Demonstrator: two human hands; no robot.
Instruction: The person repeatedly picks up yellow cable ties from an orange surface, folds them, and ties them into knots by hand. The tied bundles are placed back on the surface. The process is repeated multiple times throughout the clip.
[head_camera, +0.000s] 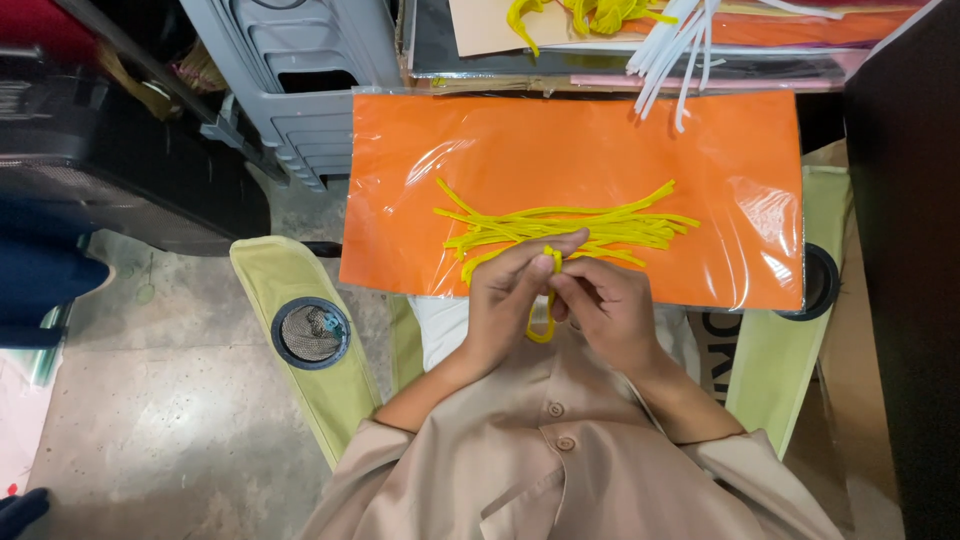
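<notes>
Both my hands meet in front of my chest on one yellow pipe cleaner (547, 318), bent into a loop that hangs down between them. My left hand (510, 300) pinches its upper end with the thumb stretched toward the right. My right hand (605, 310) grips the same strand from the other side. Just beyond my fingers a pile of several yellow pipe cleaners (570, 228) lies on an orange sheet in clear plastic wrap (720, 180) resting across my lap.
I sit in a green folding chair with a mesh cup holder (310, 333) in the left armrest. White pipe cleaners (675, 50) and more coloured sheets lie past the orange sheet. A grey plastic stool (300, 80) stands at upper left, a dark case at left.
</notes>
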